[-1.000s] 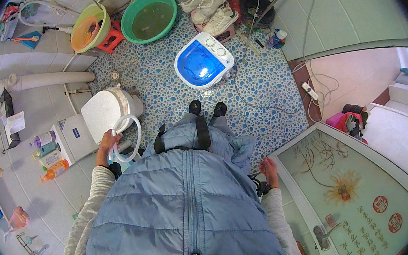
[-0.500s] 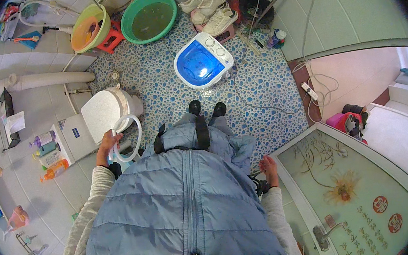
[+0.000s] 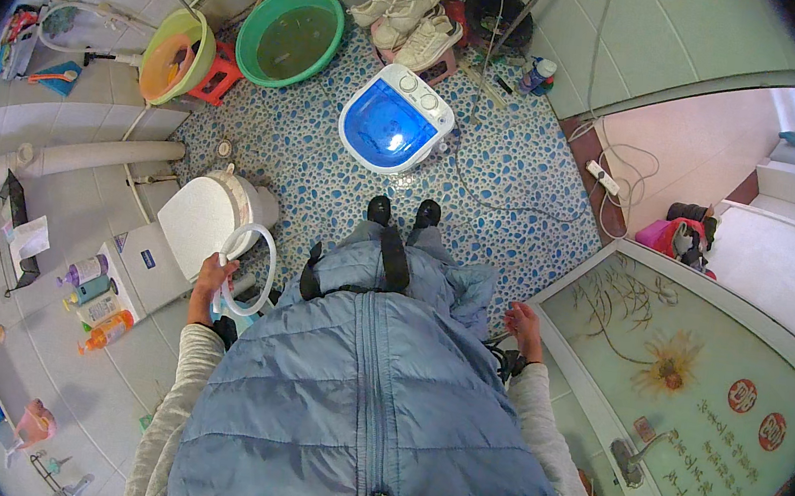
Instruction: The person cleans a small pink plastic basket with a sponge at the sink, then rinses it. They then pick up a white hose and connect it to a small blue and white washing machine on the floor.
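A looped white hose (image 3: 270, 269) is in my left hand (image 3: 210, 283), whose fingers are wrapped round it beside the toilet. Its loop stands out in front of my jacket. My right hand (image 3: 525, 329) hangs on the other side, near the edge of the glass door, its fingers loosely bent and apart with nothing visible in them. On the floor ahead of my feet sits a small white washing machine (image 3: 396, 122) with a blue see-through lid and two knobs, out of reach of both hands.
The toilet (image 3: 199, 219) is at left, with bottles (image 3: 105, 329) on its tank. Beyond stand a green basin (image 3: 328, 64) of murky water, a yellow basin (image 3: 202, 65) on a red stool (image 3: 219, 76), and white shoes (image 3: 429, 40). A cord crosses the floor towards a power strip (image 3: 603, 178).
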The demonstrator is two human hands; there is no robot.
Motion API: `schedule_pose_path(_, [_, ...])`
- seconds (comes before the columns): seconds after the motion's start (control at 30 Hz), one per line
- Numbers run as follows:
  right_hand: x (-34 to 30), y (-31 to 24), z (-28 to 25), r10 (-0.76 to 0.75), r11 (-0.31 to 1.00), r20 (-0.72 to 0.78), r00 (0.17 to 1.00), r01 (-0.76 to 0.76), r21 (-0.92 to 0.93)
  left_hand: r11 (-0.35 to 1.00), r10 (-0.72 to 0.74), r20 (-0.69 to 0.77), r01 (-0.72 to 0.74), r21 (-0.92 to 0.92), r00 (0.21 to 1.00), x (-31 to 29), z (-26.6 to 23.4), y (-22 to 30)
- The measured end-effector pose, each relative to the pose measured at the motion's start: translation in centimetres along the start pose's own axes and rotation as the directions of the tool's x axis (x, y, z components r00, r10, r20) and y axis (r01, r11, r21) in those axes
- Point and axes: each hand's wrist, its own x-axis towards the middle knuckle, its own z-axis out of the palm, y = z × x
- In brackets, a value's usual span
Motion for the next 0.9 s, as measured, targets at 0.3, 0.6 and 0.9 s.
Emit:
schedule_pose_path(0.3, [0.1,0.4,-0.3,-0.013,1.0,0.022,1.0,0.013,0.024,1.0,-0.017,-0.001,0.017,0.0,1.0,0.3,0.1,-0.5])
schedule_pose_path(0.6, [0.2,0.6,0.0,-0.025,1.0,0.024,0.999,0.024,0.013,0.999,-0.033,-0.014,0.033,-0.01,0.999,-0.8,0.3,0.5])
schedule_pose_path(0.9, [0.0,0.3,0.2,-0.029,1.0,0.025,0.999,0.029,-0.003,0.999,-0.019,-0.025,0.02,0.035,1.0,-0.8,0.4,0.3])
